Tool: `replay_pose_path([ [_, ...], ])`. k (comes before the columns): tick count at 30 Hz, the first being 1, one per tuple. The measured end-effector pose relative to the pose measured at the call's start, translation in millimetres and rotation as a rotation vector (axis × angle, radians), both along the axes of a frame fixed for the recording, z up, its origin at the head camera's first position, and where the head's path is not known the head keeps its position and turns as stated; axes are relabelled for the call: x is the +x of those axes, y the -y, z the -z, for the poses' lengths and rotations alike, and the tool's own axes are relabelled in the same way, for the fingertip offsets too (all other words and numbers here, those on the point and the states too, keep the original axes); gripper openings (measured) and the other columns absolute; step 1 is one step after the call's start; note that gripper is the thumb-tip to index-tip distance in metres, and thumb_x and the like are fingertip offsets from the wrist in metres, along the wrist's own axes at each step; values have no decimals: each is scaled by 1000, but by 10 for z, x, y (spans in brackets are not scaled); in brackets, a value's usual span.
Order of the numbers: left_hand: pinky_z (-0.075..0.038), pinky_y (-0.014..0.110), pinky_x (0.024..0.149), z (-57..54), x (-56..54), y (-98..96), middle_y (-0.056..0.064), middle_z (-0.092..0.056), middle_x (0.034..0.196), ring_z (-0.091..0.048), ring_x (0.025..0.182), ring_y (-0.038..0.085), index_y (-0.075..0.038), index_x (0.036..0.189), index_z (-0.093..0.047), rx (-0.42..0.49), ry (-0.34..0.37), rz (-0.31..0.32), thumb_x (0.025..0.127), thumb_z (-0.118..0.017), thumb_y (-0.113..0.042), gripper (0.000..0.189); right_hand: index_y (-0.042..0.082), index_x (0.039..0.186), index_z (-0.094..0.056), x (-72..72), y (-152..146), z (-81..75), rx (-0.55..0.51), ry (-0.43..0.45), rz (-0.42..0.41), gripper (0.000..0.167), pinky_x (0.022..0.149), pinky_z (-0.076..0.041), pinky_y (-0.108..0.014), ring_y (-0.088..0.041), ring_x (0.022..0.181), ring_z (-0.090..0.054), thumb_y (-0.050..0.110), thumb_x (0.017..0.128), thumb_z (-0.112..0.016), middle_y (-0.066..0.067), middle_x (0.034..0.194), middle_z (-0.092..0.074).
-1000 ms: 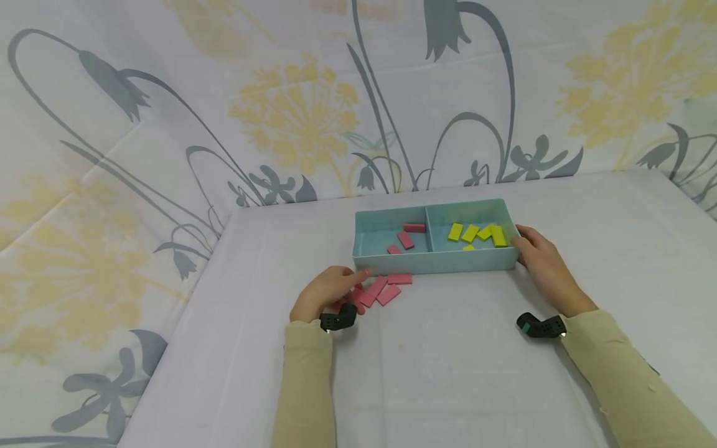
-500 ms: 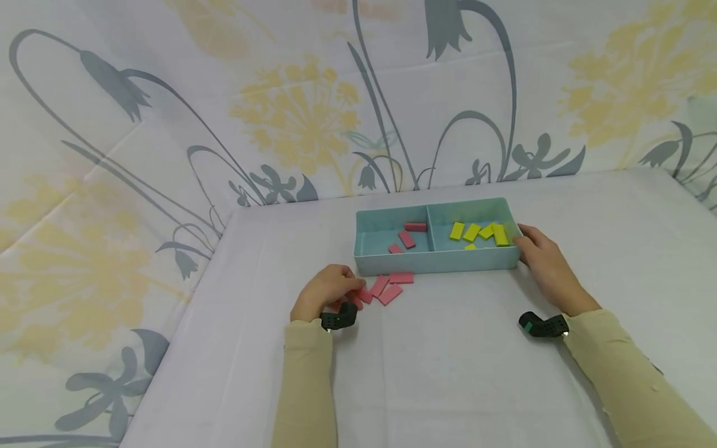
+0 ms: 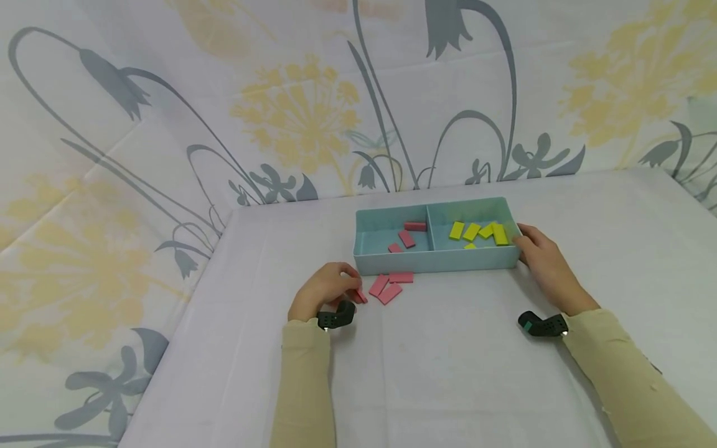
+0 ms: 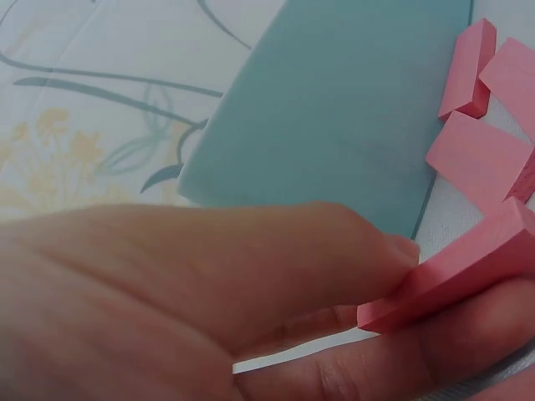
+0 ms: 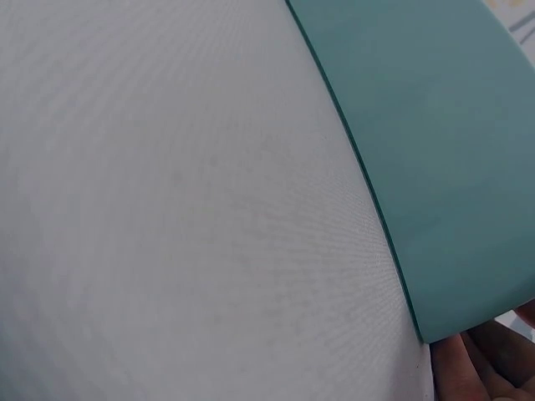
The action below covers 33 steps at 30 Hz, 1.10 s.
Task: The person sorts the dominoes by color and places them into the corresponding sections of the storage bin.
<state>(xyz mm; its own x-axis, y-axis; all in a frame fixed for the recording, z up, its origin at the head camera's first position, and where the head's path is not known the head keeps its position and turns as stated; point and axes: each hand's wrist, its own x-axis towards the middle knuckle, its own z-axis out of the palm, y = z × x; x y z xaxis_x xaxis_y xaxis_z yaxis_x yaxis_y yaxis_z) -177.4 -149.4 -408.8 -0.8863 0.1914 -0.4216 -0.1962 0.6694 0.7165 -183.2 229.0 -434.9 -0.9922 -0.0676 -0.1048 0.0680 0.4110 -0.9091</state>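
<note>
Pink, wooden-looking rectangular block [image 4: 456, 267], and now it's caught: the person's left hand [image 3: 327, 289] pinches it between thumb and finger, near the left front corner of the pale teal, plastic-looking divided box [image 3: 437, 261]. Half a second ago more pink showed beneath that hand; now a single piece tilts at the fingertips, so one looks singled out from the loose group. Whether it clears the white-covered table [image 3: 448, 348], the views don't settle. Three loose pink blocks [image 3: 390, 294] lie close by. Right hand [image 3: 546, 267] steady, gripping the box's right end. And the block itself: matte, flat-faced, crisp-edged, partly under the thumb.
</note>
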Motion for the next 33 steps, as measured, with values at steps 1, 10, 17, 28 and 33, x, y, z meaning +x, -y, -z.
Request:
replay_pose_path([
  [1, -48, 29, 59, 3, -4, -1, 3, -67, 74, -61, 70, 18, -8, 97, -60, -2, -5, 7, 84, -54, -22, 20, 5, 143, -8, 1, -1, 3, 0, 3, 0, 66, 101, -23, -51, -35, 130, -19, 46, 94, -25, -16, 147, -10],
  [10, -46, 28, 57, 31, 19, -18, 6, -66, 71, -61, 63, 18, -7, 86, -62, 44, 28, 9, 88, -52, -33, 28, 6, 143, -8, 12, -15, 41, -21, 20, 0, 67, 101, -22, -51, -35, 130, -20, 48, 94, -26, -15, 147, -9],
  [17, -46, 28, 57, 53, 1, -11, 5, -66, 69, -62, 63, 18, -7, 83, -63, 29, 19, 23, 90, -49, -38, 35, 5, 143, -8, -3, -10, 31, -25, 17, 0, 68, 101, -22, -50, -34, 130, -19, 48, 94, -26, -15, 147, -9],
  [28, -47, 28, 59, 37, -18, -12, 5, -64, 71, -61, 66, 18, -6, 84, -61, 23, -34, 2, 89, -49, -36, 32, 4, 143, -7, -11, -3, 0, -19, 16, -7, 70, 101, -22, -51, -36, 129, -21, 49, 93, -27, -16, 147, -9],
  [33, -48, 28, 60, 41, -26, -3, 6, -64, 75, -60, 65, 19, -5, 88, -60, 57, -40, -38, 89, -51, -34, 30, 4, 143, -7, -16, -5, 6, -29, 18, -4, 70, 101, -22, -50, -35, 130, -20, 49, 93, -27, -16, 147, -9],
])
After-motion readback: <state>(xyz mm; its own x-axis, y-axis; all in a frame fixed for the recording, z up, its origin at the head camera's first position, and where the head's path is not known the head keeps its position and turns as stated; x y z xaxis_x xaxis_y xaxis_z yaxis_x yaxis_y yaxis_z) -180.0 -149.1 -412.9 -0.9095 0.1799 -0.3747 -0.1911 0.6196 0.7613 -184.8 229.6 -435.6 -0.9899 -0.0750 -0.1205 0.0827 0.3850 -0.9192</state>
